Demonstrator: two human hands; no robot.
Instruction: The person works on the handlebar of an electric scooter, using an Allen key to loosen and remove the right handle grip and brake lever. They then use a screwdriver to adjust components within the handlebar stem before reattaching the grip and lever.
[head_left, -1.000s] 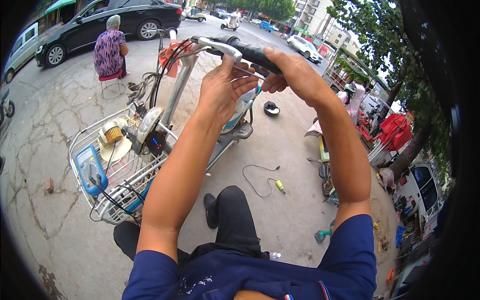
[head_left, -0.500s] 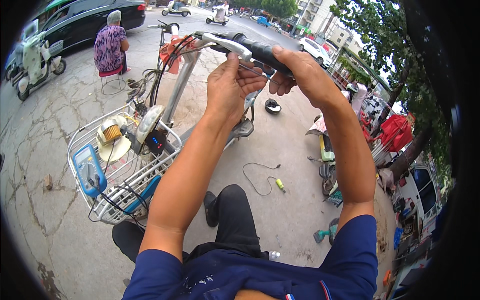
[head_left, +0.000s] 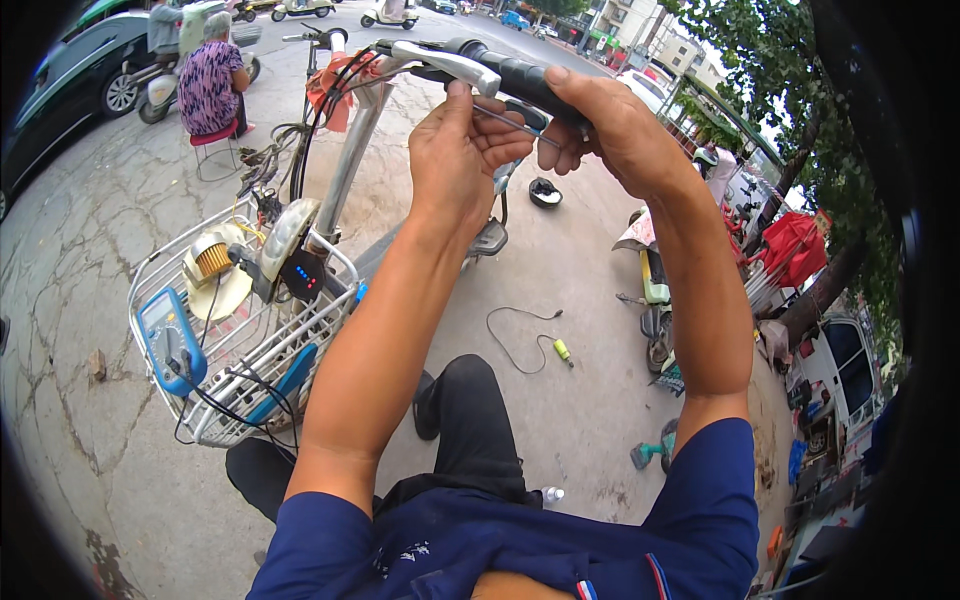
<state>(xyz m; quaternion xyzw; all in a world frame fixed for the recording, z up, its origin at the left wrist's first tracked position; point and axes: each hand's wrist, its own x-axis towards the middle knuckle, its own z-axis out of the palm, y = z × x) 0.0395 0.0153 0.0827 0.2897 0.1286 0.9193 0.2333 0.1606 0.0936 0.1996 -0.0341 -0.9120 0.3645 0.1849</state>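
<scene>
The white-framed bike's handlebar is in front of me, with a black rubber grip (head_left: 520,84) and a silver brake lever (head_left: 447,62). My right hand (head_left: 628,135) is wrapped round the outer end of the grip, thumb on top and fingertips curled below. Just under the lever, my left hand (head_left: 450,155) pinches a thin metal rod (head_left: 512,123) between thumb and fingers. This rod slants down toward my right fingertips; whether they touch it, I cannot tell. Black cables and an orange-red cloth-like piece (head_left: 338,92) hang around the handlebar's middle.
A white wire basket (head_left: 225,425) at left holds a blue multimeter (head_left: 172,335), a headlight (head_left: 290,240) and leads. On the ground lie a yellow-green plug-like piece with a cord (head_left: 562,350), a black bowl (head_left: 545,193) and a teal power tool (head_left: 655,450). Someone sits on a red stool (head_left: 212,135).
Both hands keep their hold, with only slight shifts. Behind, a ridden scooter has moved right past the seated person, and the black car has moved left. My view has shifted a little.
</scene>
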